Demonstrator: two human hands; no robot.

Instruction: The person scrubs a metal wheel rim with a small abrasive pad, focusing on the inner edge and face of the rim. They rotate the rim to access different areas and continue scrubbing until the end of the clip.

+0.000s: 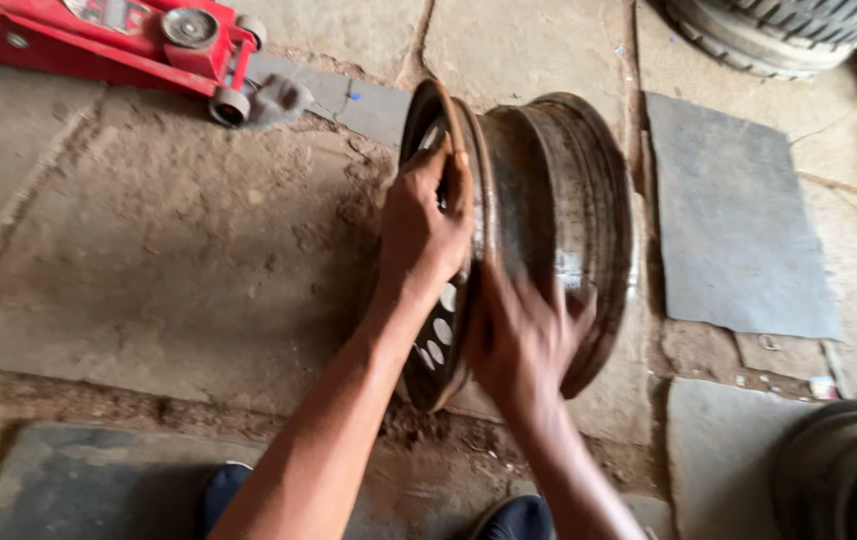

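A bare, rusty steel wheel rim stands upright on its edge on the stone floor in the middle of the head view. My left hand grips the rim's left flange near the top, fingers curled over the edge. My right hand presses on the rim's barrel lower down, fingers spread and blurred with motion. The rim's face with its oval holes shows below my left wrist. My two dark shoes stand at the bottom edge.
A red floor jack lies at the top left. A tyre sits at the top right, and another steel rim at the bottom right. A grey mat lies right of the rim.
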